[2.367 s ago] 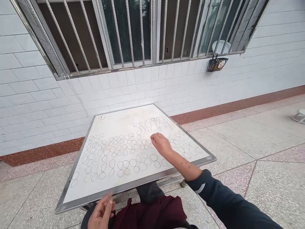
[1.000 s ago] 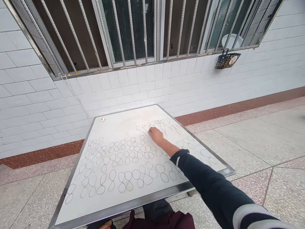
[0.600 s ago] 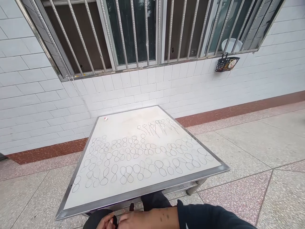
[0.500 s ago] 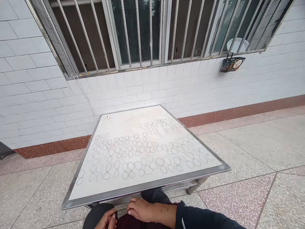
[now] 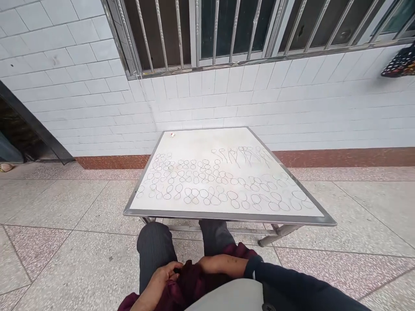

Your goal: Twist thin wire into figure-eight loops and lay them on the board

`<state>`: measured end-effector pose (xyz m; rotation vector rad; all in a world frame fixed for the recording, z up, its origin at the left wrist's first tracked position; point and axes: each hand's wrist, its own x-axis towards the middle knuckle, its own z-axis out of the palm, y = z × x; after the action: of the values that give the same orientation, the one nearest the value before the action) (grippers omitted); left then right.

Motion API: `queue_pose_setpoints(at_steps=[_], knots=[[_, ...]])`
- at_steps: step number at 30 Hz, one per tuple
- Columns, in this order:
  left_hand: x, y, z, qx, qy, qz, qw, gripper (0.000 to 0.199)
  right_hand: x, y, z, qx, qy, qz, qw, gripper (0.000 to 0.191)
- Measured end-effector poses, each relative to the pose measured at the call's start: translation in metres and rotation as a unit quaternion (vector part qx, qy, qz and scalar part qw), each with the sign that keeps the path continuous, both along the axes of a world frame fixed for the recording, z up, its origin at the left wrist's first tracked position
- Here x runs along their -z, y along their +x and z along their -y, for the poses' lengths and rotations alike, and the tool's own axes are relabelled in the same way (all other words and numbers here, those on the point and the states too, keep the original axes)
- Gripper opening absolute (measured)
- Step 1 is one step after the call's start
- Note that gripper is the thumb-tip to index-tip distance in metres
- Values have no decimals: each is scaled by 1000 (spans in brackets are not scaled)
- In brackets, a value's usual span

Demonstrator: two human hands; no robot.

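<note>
Down in the lap, the left hand (image 5: pixel 166 273) works close to soft, rumpled maroon cloth (image 5: pixel 191 276), its fingers curled inward; whether they grip anything, the view can't tell. The right hand (image 5: pixel 205 262) is half buried behind the folds below a navy sleeve (image 5: pixel 288 280), so its fingers can't be read.

And up front, the bench (image 5: pixel 230 214): smooth, off-white top, flat grey metal edging. Spread over its near half lie rows of figure-eight loops (image 5: pixel 195 197), thin and dark, perhaps wire or cord. Beyond them, toward the right side, loops with long straggling tails (image 5: pixel 246 156) bunch together. Dark pinstriped trousers (image 5: pixel 154 250) stand out against speckled, stone-like floor slabs (image 5: pixel 97 250); behind the bench rises glossy white tile wall (image 5: pixel 201 106).
</note>
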<state>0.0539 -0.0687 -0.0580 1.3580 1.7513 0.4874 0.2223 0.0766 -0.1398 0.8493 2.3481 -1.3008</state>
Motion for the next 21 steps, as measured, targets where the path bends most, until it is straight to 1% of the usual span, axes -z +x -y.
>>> queue_pose_setpoints(at_steps=[3, 5, 7, 9, 11, 14, 16, 17, 19, 21], knots=[[6, -2, 6, -30, 1, -41, 999, 39, -3, 3, 0, -30, 17, -1, 999, 16], [4, -1, 3, -38, 13, -75, 996, 38, -6, 6, -5, -18, 46, -24, 998, 16], [-4, 0, -2, -34, 30, -109, 993, 38, -8, 9, -11, 7, 79, -59, 995, 18], [-16, 0, -9, -21, 47, -142, 988, 39, -9, 12, -15, 31, 111, -95, 989, 13], [-31, -3, -21, 4, 59, -169, 984, 39, -10, 14, -19, 48, 138, -129, 981, 16], [-46, -8, -52, 66, 58, -191, 978, 35, -14, 16, -23, 56, 168, -173, 969, 27], [-48, -5, -80, 106, 39, -204, 972, 30, -18, 16, -24, 51, 185, -201, 961, 28], [-46, -1, -95, 127, 23, -210, 969, 25, -22, 16, -24, 43, 192, -214, 957, 29], [-35, 11, -123, 163, -11, -218, 962, 19, -31, 16, -23, 18, 200, -240, 950, 29], [-19, 22, -143, 183, -42, -220, 957, 26, -46, 18, -21, -15, 201, -264, 943, 29]])
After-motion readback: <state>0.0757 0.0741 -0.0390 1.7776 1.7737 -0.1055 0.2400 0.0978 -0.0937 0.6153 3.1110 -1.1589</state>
